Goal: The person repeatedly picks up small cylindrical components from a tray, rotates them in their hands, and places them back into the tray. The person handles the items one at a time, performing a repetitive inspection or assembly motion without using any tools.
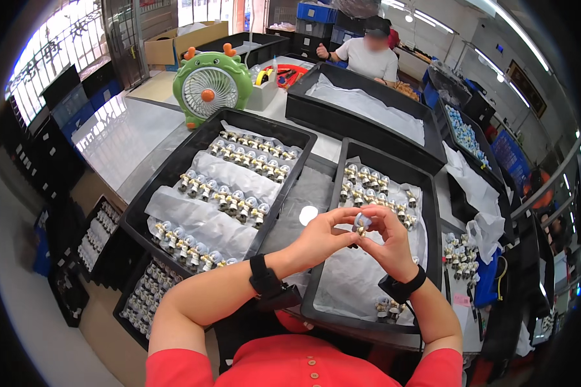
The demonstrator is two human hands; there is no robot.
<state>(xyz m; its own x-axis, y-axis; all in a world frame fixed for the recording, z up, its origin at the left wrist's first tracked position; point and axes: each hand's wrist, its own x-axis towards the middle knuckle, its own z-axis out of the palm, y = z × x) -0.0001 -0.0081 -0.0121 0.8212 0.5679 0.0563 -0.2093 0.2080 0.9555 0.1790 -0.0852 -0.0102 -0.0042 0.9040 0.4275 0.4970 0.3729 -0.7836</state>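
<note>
Between the fingertips of my left hand [327, 233] and my right hand [388, 244] is a small figurine [362, 223] with a pale blue-grey top and gold and dark parts below. Both hands pinch it over the right black tray [434, 258], which is lined with white sheeting. Rows of similar figurines [366, 177] stand at that tray's far end, and a few more [390, 308] are at its near right corner. To the left, another black tray [135, 216] holds several rows of figurines [224, 198] parted by white sheets.
A green fan [213, 89] stands behind the left tray. A deep black bin [368, 126] with white lining lies beyond. More figurines [459, 255] sit at right beside a plastic bag [486, 229]. Another person [371, 57] sits across the table. Stacked trays [147, 293] are low at left.
</note>
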